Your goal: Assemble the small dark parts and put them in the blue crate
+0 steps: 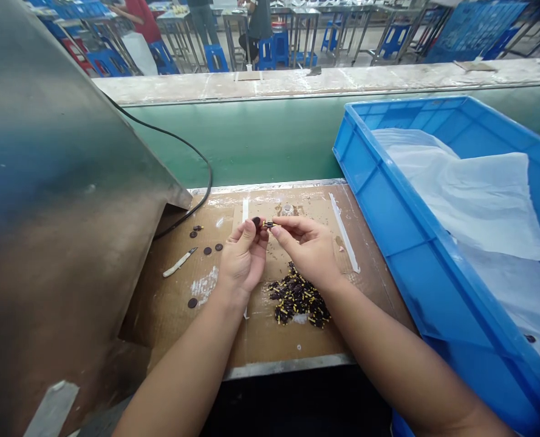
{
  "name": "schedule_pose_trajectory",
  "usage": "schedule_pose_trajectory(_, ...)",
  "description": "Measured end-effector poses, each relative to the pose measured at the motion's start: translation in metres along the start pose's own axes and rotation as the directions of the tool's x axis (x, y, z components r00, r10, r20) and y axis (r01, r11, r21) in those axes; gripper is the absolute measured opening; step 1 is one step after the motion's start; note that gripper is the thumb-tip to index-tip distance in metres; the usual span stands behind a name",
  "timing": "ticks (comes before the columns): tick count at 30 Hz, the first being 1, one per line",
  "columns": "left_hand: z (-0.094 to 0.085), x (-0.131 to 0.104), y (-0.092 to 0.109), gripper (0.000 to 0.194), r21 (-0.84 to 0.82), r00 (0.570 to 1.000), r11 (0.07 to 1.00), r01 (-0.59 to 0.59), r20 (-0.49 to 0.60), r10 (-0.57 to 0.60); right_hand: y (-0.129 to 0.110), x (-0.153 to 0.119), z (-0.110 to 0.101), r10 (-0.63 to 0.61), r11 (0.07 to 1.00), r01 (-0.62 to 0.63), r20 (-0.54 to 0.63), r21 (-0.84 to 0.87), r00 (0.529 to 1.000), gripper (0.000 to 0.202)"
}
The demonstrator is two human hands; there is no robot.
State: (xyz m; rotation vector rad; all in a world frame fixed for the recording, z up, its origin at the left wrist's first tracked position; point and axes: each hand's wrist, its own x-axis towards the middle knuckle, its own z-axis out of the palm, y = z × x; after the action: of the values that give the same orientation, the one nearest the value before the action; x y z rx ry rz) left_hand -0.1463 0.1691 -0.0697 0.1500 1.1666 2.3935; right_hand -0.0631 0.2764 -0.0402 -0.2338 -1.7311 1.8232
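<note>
Over the cardboard-covered counter [260, 340], we pinch a dark disc [256, 222] in our left hand [245, 258], its grip closed with thumb against fingers. Our right hand [313, 249] has a nearly closed fingertip grip on a small black-and-yellow piece [268, 224], just beside the disc. From there, a pile of black-and-yellow pieces [297, 297] lies at five o'clock, near our right forearm. At eight o'clock we see a white-handled knife [180, 263], with loose dark discs [207, 250] around it. A blue crate [388, 200] holding white sheets [474, 188] stands at three o'clock.
</note>
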Motion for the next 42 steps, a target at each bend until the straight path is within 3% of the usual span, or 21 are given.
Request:
schedule_pose_trajectory(15, 0.001, -0.005, 0.005, 0.014, 0.012, 1.000, 1.000, -0.012, 0.028, 0.012, 0.002, -0.003, 0.003, 0.015, 1.000, -0.014, 0.042, -0.003, 0.999, 0.016)
schedule_pose_trajectory(25, 0.009, -0.011, 0.001, 0.014, 0.164, 0.974, 0.960, -0.227, 0.037, 0.224, 0.000, -0.008, 0.006, -0.076, 0.985, 0.072, -0.022, -0.158, 0.997, 0.014)
schedule_pose_trajectory(31, 0.005, -0.015, -0.005, 0.012, 0.334, 0.944, 0.883, -0.328, 0.084, 0.319, 0.000, -0.007, 0.002, -0.075, 0.976, 0.066, -0.036, -0.206, 0.997, 0.013)
schedule_pose_trajectory(38, 0.010, -0.008, -0.001, 0.022, 0.245, 0.942, 0.910, -0.334, 0.126, 0.311, -0.001, -0.001, -0.004, -0.183, 0.943, 0.167, -0.029, -0.288, 0.983, 0.017)
schedule_pose_trajectory(40, 0.010, -0.009, 0.001, 0.024, 0.342, 0.924, 0.859, -0.381, 0.116, 0.364, -0.001, 0.000, -0.005, -0.223, 0.935, 0.205, -0.032, -0.289, 0.974, 0.017)
schedule_pose_trajectory(42, 0.008, -0.011, 0.003, 0.024, 0.498, 0.883, 0.738, -0.455, 0.149, 0.444, 0.000, -0.001, -0.006, -0.247, 0.934, 0.231, -0.023, -0.273, 0.969, 0.018)
